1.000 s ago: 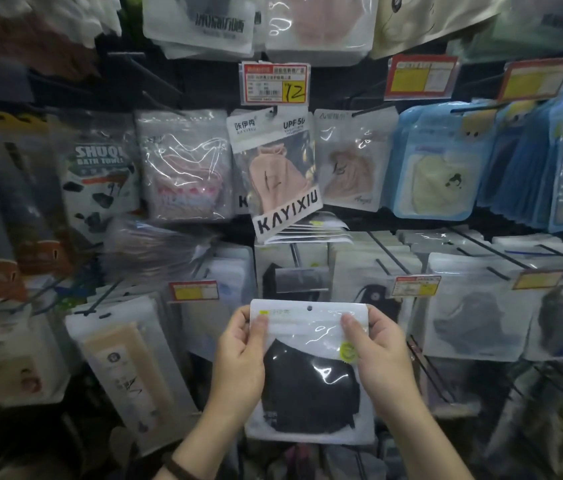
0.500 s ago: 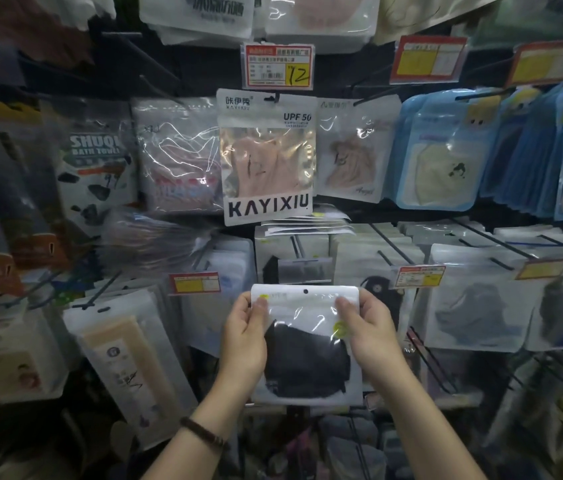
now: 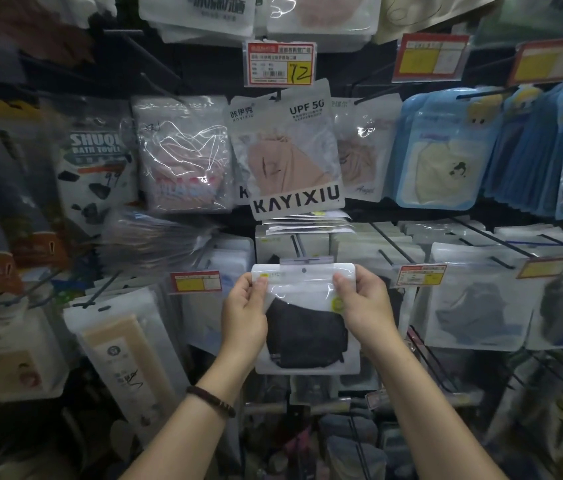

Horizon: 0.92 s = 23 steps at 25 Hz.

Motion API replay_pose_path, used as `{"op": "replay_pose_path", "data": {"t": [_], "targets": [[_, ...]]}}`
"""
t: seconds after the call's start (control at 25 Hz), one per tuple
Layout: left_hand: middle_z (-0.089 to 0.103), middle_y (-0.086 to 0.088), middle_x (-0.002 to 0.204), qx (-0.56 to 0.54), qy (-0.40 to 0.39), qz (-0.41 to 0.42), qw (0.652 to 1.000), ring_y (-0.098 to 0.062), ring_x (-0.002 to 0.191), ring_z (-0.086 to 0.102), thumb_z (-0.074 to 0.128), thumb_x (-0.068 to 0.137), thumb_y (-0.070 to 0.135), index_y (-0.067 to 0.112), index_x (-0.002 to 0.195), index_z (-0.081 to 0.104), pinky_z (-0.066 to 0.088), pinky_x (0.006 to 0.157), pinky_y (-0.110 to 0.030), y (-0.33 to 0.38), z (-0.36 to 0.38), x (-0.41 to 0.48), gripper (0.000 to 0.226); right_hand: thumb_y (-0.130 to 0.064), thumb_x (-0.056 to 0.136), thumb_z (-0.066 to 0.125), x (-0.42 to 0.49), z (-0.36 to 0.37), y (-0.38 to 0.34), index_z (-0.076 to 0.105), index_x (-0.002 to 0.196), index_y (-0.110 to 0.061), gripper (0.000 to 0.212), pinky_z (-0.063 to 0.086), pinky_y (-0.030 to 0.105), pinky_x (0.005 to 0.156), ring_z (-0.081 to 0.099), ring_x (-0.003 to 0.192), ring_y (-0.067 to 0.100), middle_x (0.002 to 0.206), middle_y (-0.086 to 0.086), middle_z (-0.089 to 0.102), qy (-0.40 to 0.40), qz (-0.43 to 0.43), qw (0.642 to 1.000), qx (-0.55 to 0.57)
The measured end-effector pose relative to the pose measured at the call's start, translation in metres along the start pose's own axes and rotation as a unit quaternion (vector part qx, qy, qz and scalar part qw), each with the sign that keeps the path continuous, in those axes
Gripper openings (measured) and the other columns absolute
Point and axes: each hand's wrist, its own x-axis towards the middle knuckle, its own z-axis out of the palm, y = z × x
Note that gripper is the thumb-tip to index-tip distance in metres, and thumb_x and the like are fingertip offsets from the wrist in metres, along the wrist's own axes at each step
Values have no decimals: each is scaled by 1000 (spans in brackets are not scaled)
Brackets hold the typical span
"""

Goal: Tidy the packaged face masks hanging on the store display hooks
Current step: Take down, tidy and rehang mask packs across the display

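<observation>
Two hands hold one packet: left hand (image 3: 243, 315) pinches the upper left edge of the black mask packet (image 3: 306, 320), thumb in front, fingers behind; right hand (image 3: 365, 306) does the same on the upper right edge. Grip is high and at both sides, prob. so the pack stays flat and upright w/ its hang hole (image 3: 304, 270) clear at top centre, free to meet a peg.

Packet sits in front of the middle row of the display, just below the KAYIXIU pack (image 3: 294, 150) and right before a stack of similar white packs on a hook (image 3: 295, 244). Its top edge is about level w/ the clear tag strip at that hook's tip, so the hole looks nearly lined up. Can't tell if the peg has entered the hole yet.

Judging by pose, step in hand is rehanging this pack on its matching hook, black masks w/ black masks. Next move likely needs a small push fwd, keeping the hole centred on the tip. Risk: thin film may buckle or tip sideways if one side leads. Price tag (image 3: 195, 281) hangs just left, apart from the hands.
</observation>
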Motion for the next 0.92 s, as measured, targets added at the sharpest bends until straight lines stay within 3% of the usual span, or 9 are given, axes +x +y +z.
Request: {"op": "replay_pose_path", "data": {"t": [0.24,0.36,0.64,0.92], "targets": [[66,16,66,14,1,16,1000,4,61,56,54,113,24,22,84,62,44,60,-15,3,0,-2,30,-14,110,57,6,-1,3,79,109,-16,22,64,51,92,81,97,28,100,5,84,2,23,999,29],[73,7,74,14,3,9,1000,-6,68,63,56,112,26,20,89,68,49,66,-23,5,1,3,27,-11,109,58,9,-1,0,80,109,-14,22,64,51,93,80,99,31,100,6,84,0,32,998,49],[82,4,87,-5,-14,-9,1000,-5,77,76,54,113,23,17,104,73,54,63,-14,15,0,-3,22,-11,105,62,7,-1,-6,83,97,-13,22,63,58,92,79,96,38,94,9,84,32,65,996,48],[81,5,85,-7,-9,-15,1000,-3,75,75,55,112,22,15,104,73,53,62,-13,14,2,3,21,-10,102,64,11,-1,-12,83,91,-11,22,63,47,81,80,89,36,93,15,83,44,72,995,47]]}}
